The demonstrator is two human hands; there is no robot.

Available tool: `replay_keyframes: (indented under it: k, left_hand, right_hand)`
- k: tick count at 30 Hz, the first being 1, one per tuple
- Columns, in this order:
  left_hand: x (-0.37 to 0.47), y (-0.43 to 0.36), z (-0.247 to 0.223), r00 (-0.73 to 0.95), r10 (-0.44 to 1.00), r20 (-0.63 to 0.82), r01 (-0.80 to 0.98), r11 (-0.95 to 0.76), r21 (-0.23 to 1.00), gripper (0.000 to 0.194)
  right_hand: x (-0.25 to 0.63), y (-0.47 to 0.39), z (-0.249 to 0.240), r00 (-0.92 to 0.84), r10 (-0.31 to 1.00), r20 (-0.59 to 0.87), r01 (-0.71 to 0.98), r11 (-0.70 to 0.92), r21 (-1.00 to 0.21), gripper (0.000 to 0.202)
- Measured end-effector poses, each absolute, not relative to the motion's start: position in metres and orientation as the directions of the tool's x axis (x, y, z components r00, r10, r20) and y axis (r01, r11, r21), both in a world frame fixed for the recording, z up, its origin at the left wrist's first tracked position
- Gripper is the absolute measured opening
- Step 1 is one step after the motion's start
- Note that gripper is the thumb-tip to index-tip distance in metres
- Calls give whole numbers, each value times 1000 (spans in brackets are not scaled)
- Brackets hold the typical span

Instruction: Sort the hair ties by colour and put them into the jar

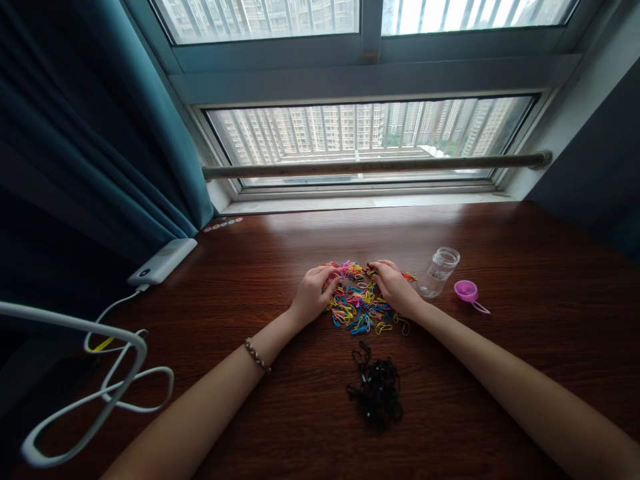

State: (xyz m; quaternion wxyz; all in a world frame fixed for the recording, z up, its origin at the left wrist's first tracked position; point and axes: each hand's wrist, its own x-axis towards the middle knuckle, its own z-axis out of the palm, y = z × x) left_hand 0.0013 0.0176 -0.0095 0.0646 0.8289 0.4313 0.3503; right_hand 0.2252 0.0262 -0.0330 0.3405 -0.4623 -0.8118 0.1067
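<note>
A loose heap of small multicoloured rubber bands (pixel 357 307) lies on the table between my hands. My left hand (pixel 313 293) rests at the heap's left edge, thumb and fingers apart, touching the bands. At the upper right of the heap, my right hand (pixel 397 290) has its fingers curled inward, with a dark rubber band (pixel 371 269) at the fingertips; its fine detail is too small to see. Closer to me sits a separate clump of black rubber bands (pixel 379 390). Just right of my right hand, a clear jar (pixel 439 273) stands tilted in view, without a lid.
A pink lid (pixel 467 291) with a loop lies right of the jar. On the left are a white power bank (pixel 164 260) and a looping white cable (pixel 107 393). A blue curtain (pixel 150 133) hangs beside the window. A metal rail (pixel 370 166) crosses behind the table (pixel 540 347).
</note>
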Motion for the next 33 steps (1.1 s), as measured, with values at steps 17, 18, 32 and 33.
replay_keyframes:
  k: [17,18,32,33]
  left_hand:
    - [6,9,-11,470,764,442,714,-624,318,20]
    - [6,8,-11,476,767,431,717,-622,315,21]
    - [7,5,-7,481,760,436,721,-626,296,18]
    - [7,5,-7,482,760,436,722,-626,294,17]
  right_hand:
    - [233,18,-34,-261,825,500,696,520,-494,25]
    - [233,18,-34,-271,824,498,693,526,-493,26]
    - [234,22,-35,-250,832,496,737,496,-460,37]
    - [234,22,-37,-265,840,474,756,486,-438,37]
